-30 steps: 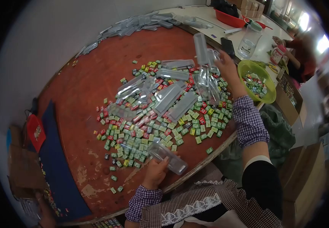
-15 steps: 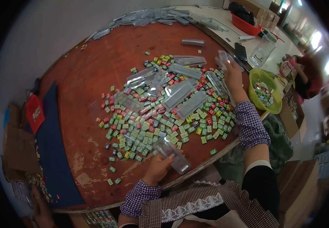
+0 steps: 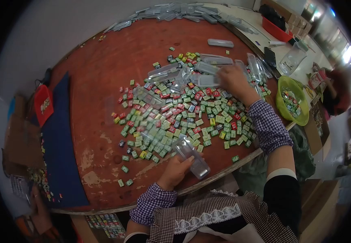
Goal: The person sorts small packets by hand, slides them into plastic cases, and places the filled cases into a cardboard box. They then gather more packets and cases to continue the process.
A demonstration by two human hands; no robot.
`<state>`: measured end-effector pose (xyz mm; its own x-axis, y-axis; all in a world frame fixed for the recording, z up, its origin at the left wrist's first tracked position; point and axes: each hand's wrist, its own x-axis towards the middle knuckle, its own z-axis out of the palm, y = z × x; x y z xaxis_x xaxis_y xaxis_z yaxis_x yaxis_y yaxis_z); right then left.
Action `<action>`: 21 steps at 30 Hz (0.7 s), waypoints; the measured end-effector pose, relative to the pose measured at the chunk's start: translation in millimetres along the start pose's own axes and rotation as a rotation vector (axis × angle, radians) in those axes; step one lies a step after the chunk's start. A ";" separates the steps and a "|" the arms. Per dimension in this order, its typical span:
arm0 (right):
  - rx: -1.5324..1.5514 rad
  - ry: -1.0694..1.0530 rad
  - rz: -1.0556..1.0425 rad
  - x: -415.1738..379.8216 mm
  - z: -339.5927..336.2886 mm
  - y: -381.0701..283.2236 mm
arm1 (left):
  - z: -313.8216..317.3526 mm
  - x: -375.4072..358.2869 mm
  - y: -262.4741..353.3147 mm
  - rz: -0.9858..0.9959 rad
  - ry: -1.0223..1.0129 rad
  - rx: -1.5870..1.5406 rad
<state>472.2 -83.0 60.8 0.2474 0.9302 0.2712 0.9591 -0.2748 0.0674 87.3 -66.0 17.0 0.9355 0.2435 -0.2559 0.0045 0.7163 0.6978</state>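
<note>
A clear plastic tray (image 3: 191, 158) lies at the near edge of the round red-brown table (image 3: 98, 81), and my left hand (image 3: 176, 172) grips it. My right hand (image 3: 233, 79) reaches across the heap of small green, red and yellow wrapped pieces (image 3: 175, 117) and rests on a clear tray (image 3: 207, 80) lying among them. More empty clear trays (image 3: 165, 71) lie over the far side of the heap. Whether the right hand's fingers close around the tray is hard to tell.
A green bowl (image 3: 292, 101) with more pieces sits at the right edge. A stack of clear trays (image 3: 175, 10) lines the far edge. A glass jar (image 3: 291, 60), a phone and a red basket (image 3: 279, 26) stand on a white table beyond. Blue cloth (image 3: 60, 141) lies left.
My right hand came down from holding trays in the air at the far right and now lies on a tray in the heap. Several trays were set aside. My left hand keeps its tray.
</note>
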 end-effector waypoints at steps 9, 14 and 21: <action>0.316 0.140 -0.137 -0.2 -2.0 -68.5 | 0.0 2.0 -0.2 0.122 0.105 0.014; 0.854 -0.132 -0.236 -97.1 -64.9 -181.2 | -2.0 8.0 -0.7 0.433 0.295 -0.098; 1.056 -0.227 0.039 -141.5 -43.5 -200.6 | -7.0 6.4 -3.8 0.344 0.127 0.179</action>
<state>238.8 -170.1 50.7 0.1957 0.9786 0.0632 0.5570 -0.0579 -0.8285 90.8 -62.6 8.0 0.8420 0.5361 -0.0604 -0.2290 0.4564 0.8598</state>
